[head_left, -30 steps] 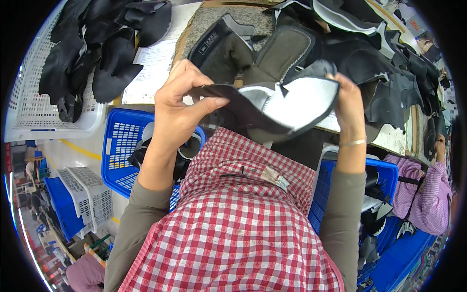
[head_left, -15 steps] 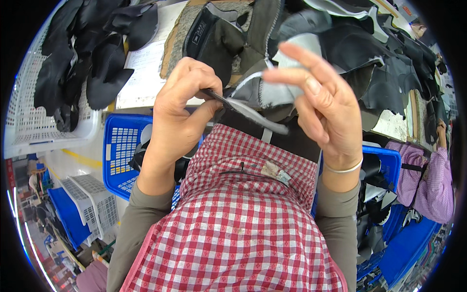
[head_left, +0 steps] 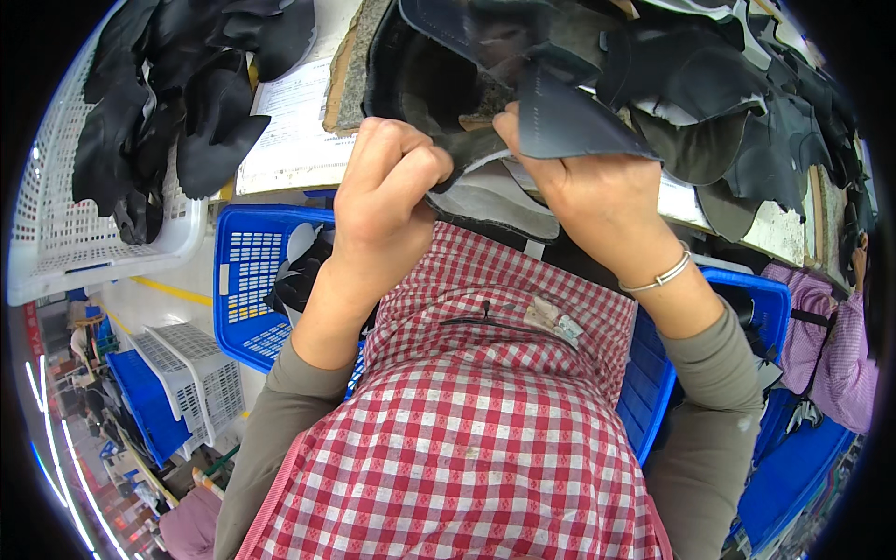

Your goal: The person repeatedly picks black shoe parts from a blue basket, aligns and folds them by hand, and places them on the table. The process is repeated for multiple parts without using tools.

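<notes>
A black leather boot upper (head_left: 579,121) lies partly over the table's front edge, its dark inside facing up at the far side. My left hand (head_left: 387,191) is closed in a pinch on the near left edge of the upper. My right hand (head_left: 607,201) grips it farther right, and a black leather flap covers most of those fingers. Between my hands, a grey-lined, curved part (head_left: 495,201) of the upper hangs toward my apron (head_left: 467,373). The right fingertips are largely hidden.
More black leather pieces (head_left: 681,70) are heaped on the table at right. A white basket (head_left: 103,271) at left holds similar pieces. Blue baskets (head_left: 224,280) stand below on both sides. Printed paper (head_left: 289,154) lies at left; a co-worker's checked sleeve (head_left: 845,364) is at far right.
My right hand, raised with spread fingers before, has come down and taken hold of the boot upper. The upper has been turned and spread. My left hand has shifted slightly right and keeps its pinch.
</notes>
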`<state>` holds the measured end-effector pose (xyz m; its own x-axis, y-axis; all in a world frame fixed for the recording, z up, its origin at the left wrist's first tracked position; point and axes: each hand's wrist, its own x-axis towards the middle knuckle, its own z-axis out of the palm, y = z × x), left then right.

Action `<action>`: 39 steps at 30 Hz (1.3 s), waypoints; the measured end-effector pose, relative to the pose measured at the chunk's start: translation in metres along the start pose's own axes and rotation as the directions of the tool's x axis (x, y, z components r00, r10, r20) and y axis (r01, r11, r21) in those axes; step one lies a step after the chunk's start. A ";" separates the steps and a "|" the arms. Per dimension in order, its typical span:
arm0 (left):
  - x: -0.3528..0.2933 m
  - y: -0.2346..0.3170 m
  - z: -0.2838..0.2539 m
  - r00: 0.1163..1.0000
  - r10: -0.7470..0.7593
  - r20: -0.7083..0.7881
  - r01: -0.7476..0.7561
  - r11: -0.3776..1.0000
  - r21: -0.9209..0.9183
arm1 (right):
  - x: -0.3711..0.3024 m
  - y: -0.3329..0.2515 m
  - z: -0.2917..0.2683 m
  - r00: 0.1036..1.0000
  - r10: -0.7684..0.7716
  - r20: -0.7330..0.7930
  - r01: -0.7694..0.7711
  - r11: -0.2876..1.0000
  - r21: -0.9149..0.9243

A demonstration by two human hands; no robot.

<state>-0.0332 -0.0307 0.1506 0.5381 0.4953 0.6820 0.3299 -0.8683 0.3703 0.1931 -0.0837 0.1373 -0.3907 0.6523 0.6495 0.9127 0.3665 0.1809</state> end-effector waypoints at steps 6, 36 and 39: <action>0.001 -0.007 0.022 0.990 0.134 -0.045 -0.135 0.990 -0.029 | 0.001 0.019 -0.012 0.999 0.044 -0.004 -0.043 0.992 0.117; -0.022 0.005 0.031 0.943 0.295 -0.154 -0.302 0.953 -0.017 | -0.042 0.010 -0.056 0.963 0.044 0.266 -0.161 0.885 0.438; -0.021 0.004 0.030 0.958 0.252 -0.138 -0.256 0.967 -0.011 | -0.038 0.004 -0.067 0.905 0.048 0.422 -0.298 0.781 0.550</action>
<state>-0.0195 -0.0437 0.1193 0.4914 0.2516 0.8338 0.1728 -0.9665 0.1898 0.2199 -0.1515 0.1626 -0.3605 0.8881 0.2851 0.7628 0.4566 -0.4579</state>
